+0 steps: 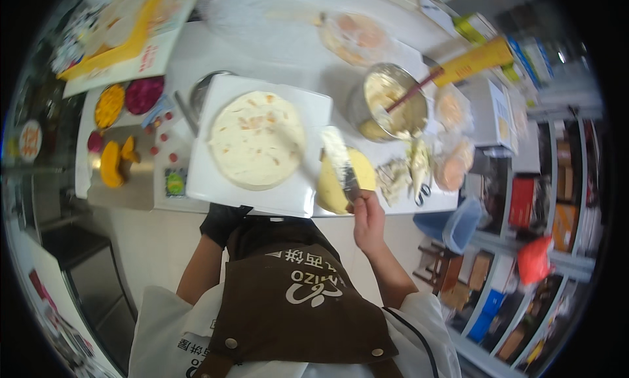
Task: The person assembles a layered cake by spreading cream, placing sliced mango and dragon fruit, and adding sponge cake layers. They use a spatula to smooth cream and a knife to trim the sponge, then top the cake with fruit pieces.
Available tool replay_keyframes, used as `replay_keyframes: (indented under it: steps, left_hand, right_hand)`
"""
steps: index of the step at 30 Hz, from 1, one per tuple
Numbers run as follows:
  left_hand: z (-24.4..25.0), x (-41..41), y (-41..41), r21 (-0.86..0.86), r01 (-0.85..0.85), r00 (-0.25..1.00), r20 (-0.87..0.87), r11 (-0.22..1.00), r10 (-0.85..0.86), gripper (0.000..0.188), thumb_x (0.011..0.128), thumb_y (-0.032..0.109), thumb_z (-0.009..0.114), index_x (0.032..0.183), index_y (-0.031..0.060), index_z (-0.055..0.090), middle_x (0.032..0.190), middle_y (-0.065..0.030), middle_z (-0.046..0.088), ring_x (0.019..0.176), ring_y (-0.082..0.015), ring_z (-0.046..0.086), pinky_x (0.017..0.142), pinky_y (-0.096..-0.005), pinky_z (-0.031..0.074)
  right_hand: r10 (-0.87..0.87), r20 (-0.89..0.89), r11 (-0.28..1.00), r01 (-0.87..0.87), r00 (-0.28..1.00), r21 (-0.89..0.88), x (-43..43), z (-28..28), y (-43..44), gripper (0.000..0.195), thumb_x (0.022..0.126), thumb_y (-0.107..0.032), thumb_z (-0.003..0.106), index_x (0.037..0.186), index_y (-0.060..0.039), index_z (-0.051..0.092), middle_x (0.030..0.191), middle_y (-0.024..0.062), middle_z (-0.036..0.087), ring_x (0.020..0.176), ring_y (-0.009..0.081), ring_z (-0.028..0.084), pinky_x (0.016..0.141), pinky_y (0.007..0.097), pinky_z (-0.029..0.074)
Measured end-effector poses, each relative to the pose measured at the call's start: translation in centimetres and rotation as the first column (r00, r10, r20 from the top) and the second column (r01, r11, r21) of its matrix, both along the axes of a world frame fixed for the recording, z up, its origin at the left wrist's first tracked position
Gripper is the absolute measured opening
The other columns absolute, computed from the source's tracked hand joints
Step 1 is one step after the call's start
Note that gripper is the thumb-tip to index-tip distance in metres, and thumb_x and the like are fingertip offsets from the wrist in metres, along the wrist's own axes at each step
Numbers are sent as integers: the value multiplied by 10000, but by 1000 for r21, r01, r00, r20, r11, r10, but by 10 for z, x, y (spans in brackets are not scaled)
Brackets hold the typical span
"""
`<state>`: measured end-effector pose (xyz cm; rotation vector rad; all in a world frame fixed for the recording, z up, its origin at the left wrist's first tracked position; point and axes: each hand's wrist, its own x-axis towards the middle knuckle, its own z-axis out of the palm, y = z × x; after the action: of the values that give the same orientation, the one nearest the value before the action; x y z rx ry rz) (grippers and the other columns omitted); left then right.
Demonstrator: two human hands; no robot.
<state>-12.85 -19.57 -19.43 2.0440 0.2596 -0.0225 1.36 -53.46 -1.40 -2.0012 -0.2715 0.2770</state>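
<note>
A round cake layer spread with pale cream lies on a white square board, with small orange pieces scattered over its top. My left hand, in a black glove, grips the board's near edge; its fingers are partly hidden there. In my bare right hand is an offset or straight spatula, its blade coated with white cream and pointing away from me. Beneath that blade sits a round yellow sponge layer, right of the board. No cream touches the cake from the blade at this moment.
A metal bowl of cream with a red-handled spatula stands behind the sponge. Bagged pale rounds lie at right. Leftward are bowls of yellow cubes and purple cubes, mango pieces on a metal tray.
</note>
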Motion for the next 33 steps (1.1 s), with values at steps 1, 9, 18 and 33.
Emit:
replay_keyframes:
  steps: [1,9,18,33]
  left_hand:
    - [-5,-1,0,143,81,996,18,986,-84,687,1000,364,761,1558,57,504,1556,-151,564,1406,-377,555,1175,-499,447]
    - [-6,5,-70,91,249,935,-284,964,-215,338,1042,300,676,1220,18,731,1064,-191,762,969,-345,738,857,-434,603]
    - [-62,55,-185,178,-192,977,-59,965,206,528,1000,198,703,1484,29,582,1435,-202,612,1306,-340,594,1075,-476,498]
    - [34,146,-279,-242,-537,834,-294,808,466,662,974,350,815,1418,8,463,1459,-150,616,1283,-274,631,1047,-400,533]
  right_hand:
    - [-103,-17,993,104,994,63,0,-11,-21,178,1135,-121,473,1131,-12,614,860,44,654,784,108,592,729,274,500]
    - [-658,-259,726,687,707,32,-12,-151,-206,218,1113,-178,442,1174,-37,596,802,6,559,711,100,524,642,269,445]
    - [-257,264,869,342,930,-359,118,-202,-212,567,974,-26,554,1540,-12,509,1363,264,587,1236,437,578,1090,481,462]
    - [14,-51,985,-23,999,-170,104,-196,-152,585,924,-207,755,1423,47,585,1293,245,646,1208,379,613,1051,469,499]
